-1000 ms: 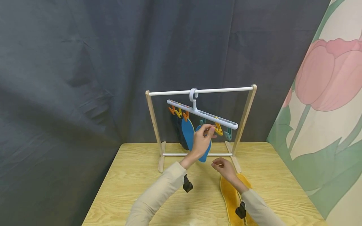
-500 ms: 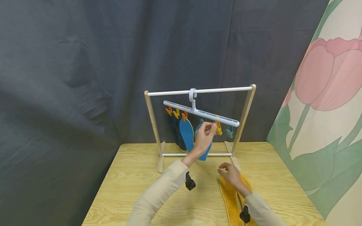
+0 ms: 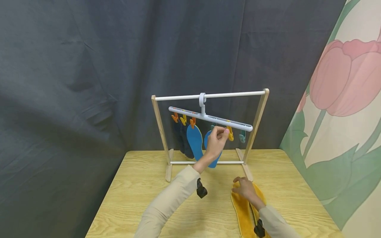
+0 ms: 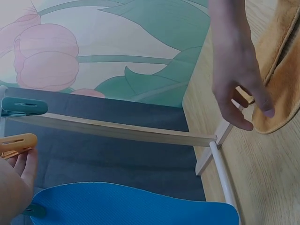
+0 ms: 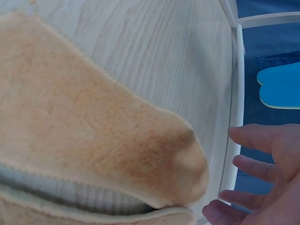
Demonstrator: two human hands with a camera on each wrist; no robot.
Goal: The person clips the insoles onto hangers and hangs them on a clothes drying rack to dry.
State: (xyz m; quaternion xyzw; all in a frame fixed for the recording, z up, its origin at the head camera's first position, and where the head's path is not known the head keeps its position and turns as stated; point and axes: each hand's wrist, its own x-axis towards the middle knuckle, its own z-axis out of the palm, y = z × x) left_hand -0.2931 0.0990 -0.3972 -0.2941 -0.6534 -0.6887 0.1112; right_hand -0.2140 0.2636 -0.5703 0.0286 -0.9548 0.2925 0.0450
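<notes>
My left hand (image 3: 216,140) is raised to a white clip hanger (image 3: 238,125) and pinches its yellow clothespin (image 3: 230,134). In the left wrist view the fingertips lie along this clothespin (image 4: 21,142); the thumb is hidden there. Lower down, my right hand (image 3: 245,189) hovers by the far end of two fuzzy yellow insoles (image 3: 242,211) lying side by side on the table. Its fingers are loosely bent and hold nothing, as the right wrist view shows. Two blue insoles (image 3: 194,140) hang from the hanger, one partly behind my left hand.
A wooden rack (image 3: 258,124) with a white top rail (image 3: 178,98) carries the hanger. Dark insoles (image 3: 186,145) hang at its left from orange and yellow clothespins. A teal clothespin (image 3: 242,136) hangs at the right end. Dark cloth and a tulip-patterned wall border the table (image 3: 143,188).
My right hand has moved down and nearer to the yellow insoles. The hanger has turned a little on its hook, its left end swinging left. My left hand stays at the yellow clothespin.
</notes>
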